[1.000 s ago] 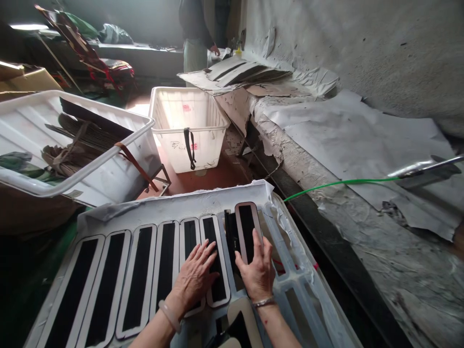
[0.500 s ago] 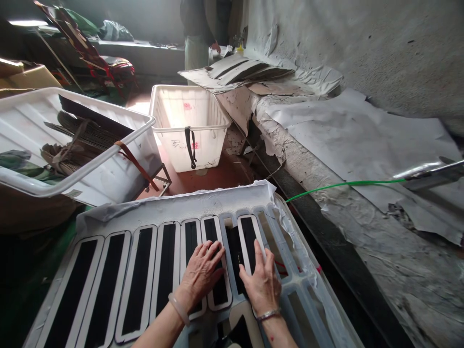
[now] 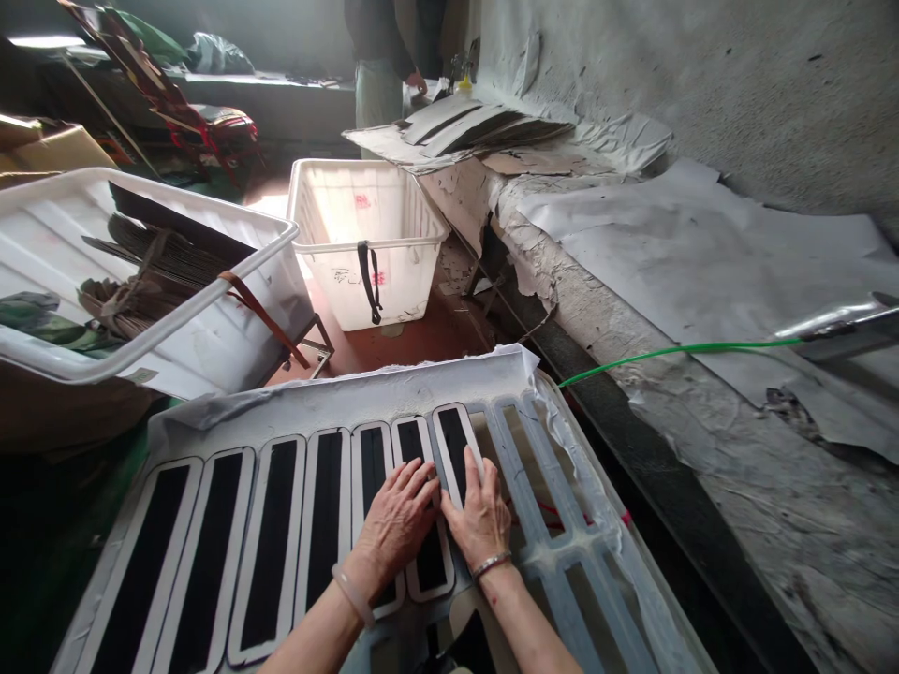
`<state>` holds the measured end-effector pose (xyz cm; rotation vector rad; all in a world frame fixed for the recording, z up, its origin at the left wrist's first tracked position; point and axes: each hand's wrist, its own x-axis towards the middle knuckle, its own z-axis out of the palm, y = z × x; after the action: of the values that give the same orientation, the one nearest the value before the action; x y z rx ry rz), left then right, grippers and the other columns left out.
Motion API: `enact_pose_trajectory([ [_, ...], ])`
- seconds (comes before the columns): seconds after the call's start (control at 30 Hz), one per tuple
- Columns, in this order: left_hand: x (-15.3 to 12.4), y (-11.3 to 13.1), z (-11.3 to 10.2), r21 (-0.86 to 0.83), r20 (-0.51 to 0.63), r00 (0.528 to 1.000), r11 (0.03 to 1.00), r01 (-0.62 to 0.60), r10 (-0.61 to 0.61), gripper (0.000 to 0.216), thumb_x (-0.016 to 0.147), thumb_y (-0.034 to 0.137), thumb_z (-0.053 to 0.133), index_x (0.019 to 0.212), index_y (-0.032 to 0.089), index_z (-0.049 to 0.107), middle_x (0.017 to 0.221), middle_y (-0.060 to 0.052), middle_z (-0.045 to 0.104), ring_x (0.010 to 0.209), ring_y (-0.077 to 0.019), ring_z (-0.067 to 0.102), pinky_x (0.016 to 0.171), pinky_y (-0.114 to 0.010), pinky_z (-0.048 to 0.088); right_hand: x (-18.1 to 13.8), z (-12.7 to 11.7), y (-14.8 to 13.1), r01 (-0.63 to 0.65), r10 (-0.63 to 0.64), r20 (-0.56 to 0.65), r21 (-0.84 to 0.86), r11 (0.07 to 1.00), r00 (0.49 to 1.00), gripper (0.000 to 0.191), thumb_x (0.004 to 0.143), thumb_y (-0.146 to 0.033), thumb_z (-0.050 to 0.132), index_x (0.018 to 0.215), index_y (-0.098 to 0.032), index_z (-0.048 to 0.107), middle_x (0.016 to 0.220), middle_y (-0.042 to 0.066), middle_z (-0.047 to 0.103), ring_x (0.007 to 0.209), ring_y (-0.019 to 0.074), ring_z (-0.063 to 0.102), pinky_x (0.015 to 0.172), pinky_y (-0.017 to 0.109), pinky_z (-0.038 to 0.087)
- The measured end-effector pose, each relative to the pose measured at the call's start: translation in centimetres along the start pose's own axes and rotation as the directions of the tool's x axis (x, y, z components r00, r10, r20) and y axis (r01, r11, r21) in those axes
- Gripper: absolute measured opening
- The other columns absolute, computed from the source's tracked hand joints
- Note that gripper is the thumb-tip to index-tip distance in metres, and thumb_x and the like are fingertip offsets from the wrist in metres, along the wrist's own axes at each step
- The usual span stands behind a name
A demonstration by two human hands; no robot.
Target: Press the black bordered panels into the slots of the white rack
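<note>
A pale slotted rack (image 3: 393,388) lies in front of me with several long black strips with white borders laid side by side in its slots. My left hand (image 3: 397,524) lies flat, fingers spread, on one strip (image 3: 414,449). My right hand (image 3: 478,520) rests flat beside it, fingers on the rightmost strip (image 3: 453,440), which sits in a slot next to the others. The slots to the right of it are bare.
A white crate (image 3: 365,239) stands on the red floor beyond the rack, and a larger white bin (image 3: 140,262) with cardboard sits at the left. A paper-covered bench (image 3: 702,281) with a green hose (image 3: 667,353) runs along the right. A person (image 3: 383,56) stands at the far end.
The rightmost strip slid left and settled into the slot beside the others. My right hand moved left with it, close to my left hand.
</note>
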<state>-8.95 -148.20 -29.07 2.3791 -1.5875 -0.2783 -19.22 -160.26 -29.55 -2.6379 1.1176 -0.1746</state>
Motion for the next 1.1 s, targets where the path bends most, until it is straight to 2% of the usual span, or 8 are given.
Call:
enact_pose_trajectory([
  [0.13, 0.3, 0.1, 0.3, 0.017, -0.016, 1.000, 1.000, 0.019, -0.018, 0.039, 0.093, 0.024, 0.048, 0.132, 0.025, 0.050, 0.144, -0.001, 0.051, 0.133, -0.0239, 0.045, 0.111, -0.045, 0.040, -0.1, -0.2, -0.1, 0.016, -0.014, 0.044, -0.037, 0.999, 0.999, 0.067, 0.087, -0.030, 0.063, 0.147, -0.015, 0.036, 0.135, 0.019, 0.039, 0.110, 0.0310, 0.055, 0.086, 0.039, 0.052],
  [0.3, 0.8, 0.1, 1.0, 0.042, -0.041, 0.999, 0.999, 0.027, -0.025, 0.052, 0.094, 0.026, 0.047, 0.145, 0.028, 0.034, 0.152, 0.001, 0.041, 0.130, -0.0255, 0.047, 0.106, -0.046, 0.043, -0.1, -0.6, -0.5, 0.054, -0.047, 0.099, -0.076, 0.996, 0.994, 0.067, 0.087, -0.025, 0.057, 0.148, -0.012, 0.034, 0.142, 0.020, 0.035, 0.117, 0.0308, 0.052, 0.092, 0.037, 0.049],
  [0.47, 0.9, 0.1, 1.1, 0.058, -0.036, 0.999, 0.998, 0.009, -0.007, 0.052, 0.094, 0.025, 0.045, 0.145, 0.028, 0.035, 0.152, 0.003, 0.040, 0.131, -0.0263, 0.044, 0.107, -0.046, 0.040, 0.0, -0.9, -0.3, 0.082, -0.062, 0.162, -0.125, 0.989, 0.985, 0.057, 0.092, -0.018, 0.047, 0.148, -0.016, 0.036, 0.145, 0.016, 0.037, 0.117, 0.0281, 0.052, 0.091, 0.036, 0.049],
  [0.63, 0.9, 0.3, 1.0, 0.064, -0.037, 0.999, 0.998, 0.023, -0.021, 0.048, 0.096, 0.028, 0.040, 0.144, 0.029, 0.037, 0.152, 0.006, 0.039, 0.131, -0.0253, 0.043, 0.106, -0.045, 0.039, 0.1, -1.4, 0.3, 0.120, -0.082, 0.206, -0.178, 0.977, 0.975, 0.057, 0.094, -0.016, 0.043, 0.149, -0.025, 0.032, 0.149, 0.008, 0.037, 0.112, 0.0268, 0.054, 0.085, 0.038, 0.050],
  [0.83, 1.0, 0.3, 0.8, 0.080, -0.034, 0.999, 0.997, 0.020, -0.018, 0.045, 0.097, 0.029, 0.040, 0.142, 0.028, 0.040, 0.152, 0.006, 0.040, 0.131, -0.0247, 0.043, 0.105, -0.044, 0.039, 0.1, -1.5, 0.1, 0.134, -0.083, 0.229, -0.217, 0.967, 0.970, 0.055, 0.095, -0.017, 0.044, 0.149, -0.023, 0.032, 0.152, 0.009, 0.032, 0.109, 0.0279, 0.054, 0.081, 0.039, 0.050],
  [0.97, 1.0, 0.5, 0.7, 0.089, -0.030, 0.999, 0.996, 0.028, -0.026, 0.045, 0.096, 0.030, 0.040, 0.141, 0.028, 0.041, 0.151, 0.005, 0.042, 0.130, -0.0253, 0.044, 0.105, -0.045, 0.038, 0.0, -1.4, -0.1, 0.154, -0.100, 0.239, -0.219, 0.964, 0.966, 0.054, 0.096, -0.015, 0.040, 0.149, -0.021, 0.034, 0.155, 0.005, 0.028, 0.105, 0.0270, 0.053, 0.080, 0.040, 0.049],
  [1.1, 1.0, 0.9, 0.6, 0.094, -0.027, 0.999, 0.995, 0.035, -0.032, 0.046, 0.096, 0.033, 0.043, 0.142, 0.028, 0.041, 0.153, 0.002, 0.040, 0.131, -0.0267, 0.043, 0.105, -0.047, 0.037, 0.3, -1.5, -0.2, 0.157, -0.108, 0.228, -0.207, 0.966, 0.968, 0.056, 0.093, -0.017, 0.046, 0.148, -0.023, 0.035, 0.154, 0.004, 0.030, 0.103, 0.0293, 0.052, 0.079, 0.044, 0.047],
])
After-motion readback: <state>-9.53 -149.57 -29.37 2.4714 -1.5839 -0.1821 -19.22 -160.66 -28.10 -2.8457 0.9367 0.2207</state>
